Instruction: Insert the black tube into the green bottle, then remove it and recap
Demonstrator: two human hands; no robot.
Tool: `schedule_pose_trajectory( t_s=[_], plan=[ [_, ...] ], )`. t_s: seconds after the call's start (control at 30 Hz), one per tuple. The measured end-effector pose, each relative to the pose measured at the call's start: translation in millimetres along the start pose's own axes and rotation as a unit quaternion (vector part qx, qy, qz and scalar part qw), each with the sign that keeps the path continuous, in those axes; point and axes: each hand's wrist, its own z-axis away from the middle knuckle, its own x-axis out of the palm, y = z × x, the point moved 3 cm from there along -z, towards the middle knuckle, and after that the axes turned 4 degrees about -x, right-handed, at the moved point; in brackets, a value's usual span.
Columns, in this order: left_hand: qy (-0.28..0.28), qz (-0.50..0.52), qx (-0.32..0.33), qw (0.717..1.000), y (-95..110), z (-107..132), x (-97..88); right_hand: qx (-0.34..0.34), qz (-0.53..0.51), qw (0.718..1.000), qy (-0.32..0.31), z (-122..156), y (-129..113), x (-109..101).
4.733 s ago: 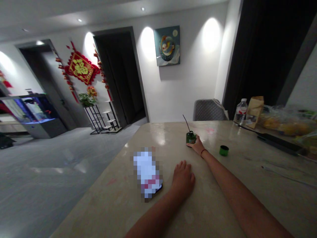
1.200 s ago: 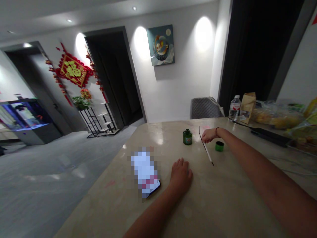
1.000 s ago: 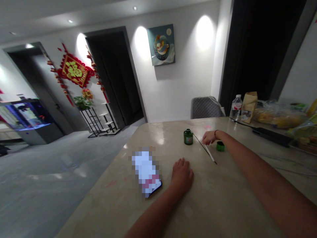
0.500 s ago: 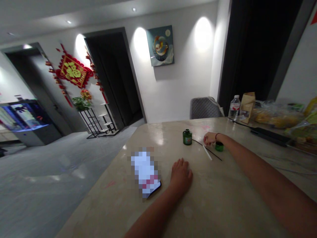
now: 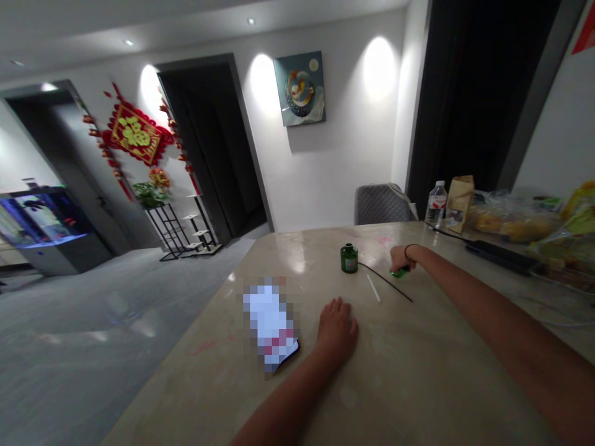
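Observation:
My right hand [image 5: 403, 257] reaches across the table with its fingers closed over a small green cap [image 5: 398, 272], which is mostly hidden under them. To its left, an uncapped green glass bottle [image 5: 349, 260] stands upright. From beside the bottle a thin black stick [image 5: 388, 282] slants toward me along the tabletop. A short white stick [image 5: 374, 288] lies near it. My left hand [image 5: 338, 328] rests palm down on the table, fingers stretched and holding nothing. Left of that hand lies a phone [image 5: 269, 325] with a lit, pixelated screen.
On the right side of the table [image 5: 372, 390] are a water bottle [image 5: 436, 204], a paper bag [image 5: 460, 203], plastic bags of food [image 5: 511, 217] and a black power strip [image 5: 502, 257] with a cable. A grey chair [image 5: 383, 204] stands at the far edge.
My right hand has moved slightly right, off the white stick and onto the green cap. The white stick now lies further left. My left hand stays in place.

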Motion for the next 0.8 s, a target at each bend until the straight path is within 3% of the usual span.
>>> schedule_pose_trajectory(
  t_s=[0.07, 0.13, 0.23, 0.3, 0.4, 0.5, 0.8],
  plan=[
    [0.004, -0.001, 0.002, 1.000, -0.2, 0.0, 0.2, -0.005, -0.035, 0.998, -0.042, 0.8, -13.6, 0.6],
    [0.005, -0.002, 0.004, 1.000, -0.3, 0.2, 0.5, -0.042, -0.141, 0.988, -0.046, 0.8, -31.1, -0.5],
    [0.002, 0.000, 0.002, 1.000, -0.8, 0.6, 1.2, -0.105, -0.297, 0.949, 0.028, -2.2, -54.6, -4.2],
    [0.006, 0.001, 0.004, 1.000, -0.7, 1.0, 1.1, -0.128, -0.326, 0.932, 0.096, -6.5, -65.1, -4.7],
    [0.004, -0.001, 0.004, 1.000, 0.3, 1.7, -0.5, -0.149, -0.282, 0.925, 0.206, -14.0, -75.4, -2.0],
    [-0.008, -0.003, 0.001, 1.000, 1.5, 2.3, -2.6, -0.161, -0.220, 0.927, 0.259, -20.3, -82.6, 6.1],
    [-0.002, -0.006, 0.005, 1.000, 1.4, 1.7, -0.7, -0.200, -0.092, 0.948, 0.228, -17.6, -94.8, 29.1]
  ],
)
